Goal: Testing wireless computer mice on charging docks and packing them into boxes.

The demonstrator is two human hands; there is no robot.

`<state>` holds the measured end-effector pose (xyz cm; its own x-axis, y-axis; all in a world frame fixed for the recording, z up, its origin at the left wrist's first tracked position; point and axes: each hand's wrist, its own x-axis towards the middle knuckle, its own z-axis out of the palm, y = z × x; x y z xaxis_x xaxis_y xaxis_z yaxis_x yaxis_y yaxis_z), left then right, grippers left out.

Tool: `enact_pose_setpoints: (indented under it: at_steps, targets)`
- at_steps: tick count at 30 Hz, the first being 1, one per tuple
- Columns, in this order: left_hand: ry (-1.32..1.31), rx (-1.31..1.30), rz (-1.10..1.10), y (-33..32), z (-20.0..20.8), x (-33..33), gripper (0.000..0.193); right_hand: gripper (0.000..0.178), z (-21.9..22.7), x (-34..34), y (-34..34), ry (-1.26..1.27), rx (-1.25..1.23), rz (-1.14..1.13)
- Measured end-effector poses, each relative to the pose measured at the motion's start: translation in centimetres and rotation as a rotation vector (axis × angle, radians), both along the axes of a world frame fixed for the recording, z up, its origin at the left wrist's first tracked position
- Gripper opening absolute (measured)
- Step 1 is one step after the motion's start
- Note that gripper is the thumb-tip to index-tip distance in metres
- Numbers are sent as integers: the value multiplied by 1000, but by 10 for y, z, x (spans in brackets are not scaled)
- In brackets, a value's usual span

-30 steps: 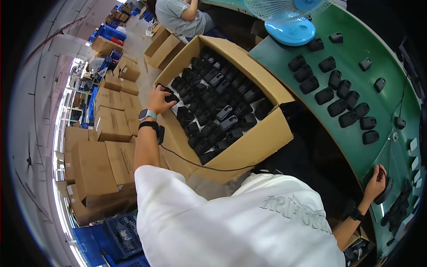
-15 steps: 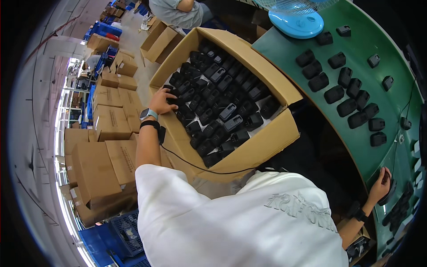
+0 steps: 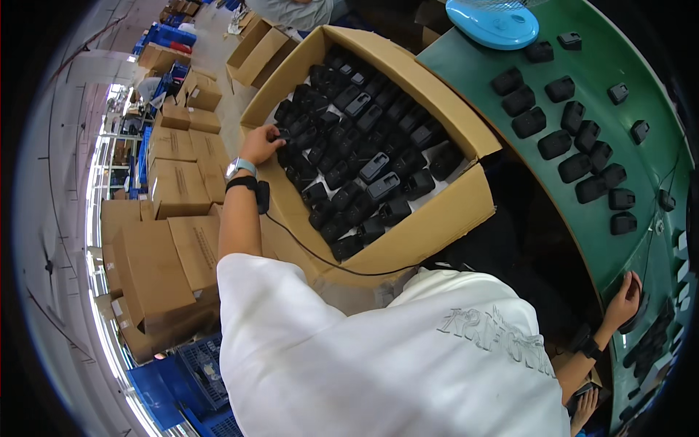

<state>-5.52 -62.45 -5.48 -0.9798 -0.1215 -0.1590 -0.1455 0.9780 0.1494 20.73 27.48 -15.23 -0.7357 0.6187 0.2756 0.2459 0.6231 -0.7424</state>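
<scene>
A large open cardboard box (image 3: 408, 237) in front of me holds many black plastic housings (image 3: 378, 167) in rows, a few with greyish faces. My left hand (image 3: 260, 146) reaches over the box's left side. Its thumb and fingers are closed on a small black housing (image 3: 283, 134) at the edge of the rows. On the far right, at the green table's near edge, my right hand (image 3: 623, 302) curls around a dark rounded object (image 3: 641, 315), whose kind I cannot make out.
More black housings (image 3: 575, 167) stand scattered on the green table (image 3: 473, 62), beside a blue fan base (image 3: 495, 25). Stacked cartons (image 3: 175, 251) and blue crates (image 3: 160, 386) line the left. A black cable (image 3: 328, 266) runs from my left wrist. Another person's hand (image 3: 585, 411) shows lower right.
My left hand has moved slightly up and away along the box's left side, and its spread fingers have closed on a housing. The right hand stays put. Another person's hand has appeared lower right.
</scene>
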Motion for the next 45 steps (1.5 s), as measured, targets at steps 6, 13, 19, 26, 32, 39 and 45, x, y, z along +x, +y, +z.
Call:
enact_pose_setpoints:
  at_steps: [6,13,19,26,32,39,45]
  targets:
    - [262,-29,-88,47,33,23,27,25,-5,-2,5,8,11,16]
    - [-267,157,-32,129,63,119,27,25,-3,0,9,8,63,21]
    - [12,81,-24,146,48,165,33,26,2,0,13,-43,140,29]
    - [7,-11,-145,153,25,181,24,26,6,-6,8,-71,176,1]
    - [-14,30,-96,153,17,177,15,28,4,-1,20,-70,169,9]
    - [-140,128,22,140,17,146,19,27,2,1,20,-83,163,9]
    - [96,-116,-65,134,17,135,54,28,-2,1,20,-81,176,10]
